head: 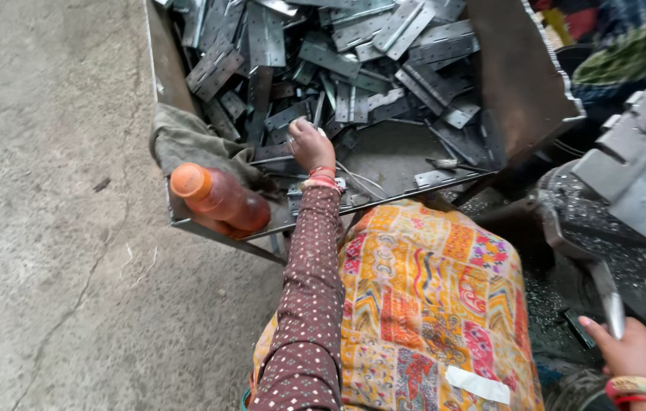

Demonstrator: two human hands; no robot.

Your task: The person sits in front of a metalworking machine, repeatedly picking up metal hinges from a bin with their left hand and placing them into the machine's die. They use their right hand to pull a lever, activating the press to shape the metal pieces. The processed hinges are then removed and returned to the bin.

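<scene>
Bare concrete floor (49, 228) fills the frame's left; the metal tray (517, 84) of hinge plates (353, 53) fills the upper centre. The left hand (310, 144), arm extended, curls its fingers among plates at the pile's lower edge. At lower right, the right hand (631, 352) is closed around a metal lever handle (610, 304).

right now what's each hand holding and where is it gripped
The right hand grips a grey metal lever handle near its lower end. The left hand reaches among the metal hinge plates in the tray; whether it grips one cannot be told.
</scene>
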